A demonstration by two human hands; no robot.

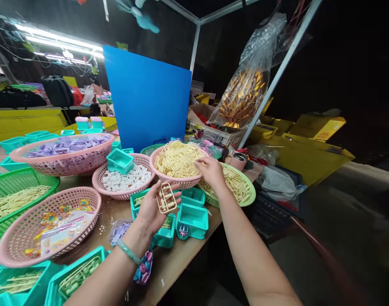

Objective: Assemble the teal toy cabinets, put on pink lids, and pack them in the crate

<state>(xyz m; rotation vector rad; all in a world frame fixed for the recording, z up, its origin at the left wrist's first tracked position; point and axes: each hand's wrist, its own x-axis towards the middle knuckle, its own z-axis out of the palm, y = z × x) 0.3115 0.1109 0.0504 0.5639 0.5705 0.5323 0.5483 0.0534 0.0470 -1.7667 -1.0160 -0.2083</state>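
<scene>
My left hand is palm up with a small cream plastic sprue frame of moulded parts lying across it, the thumb resting against its edge. My right hand is at the right side of a pink basket heaped with similar cream plastic frames. Its fingertips are pinched together at the heap; whatever is between them is too small to make out. Below my left hand are teal plastic boxes, some holding cream or green pieces. A green basket of cream pieces sits under my right wrist.
Left of my hands are a pink basket of white pieces, a large basin of purple pieces and a basket of printed packets. A blue panel stands behind. A metal post and a hanging bag are at right.
</scene>
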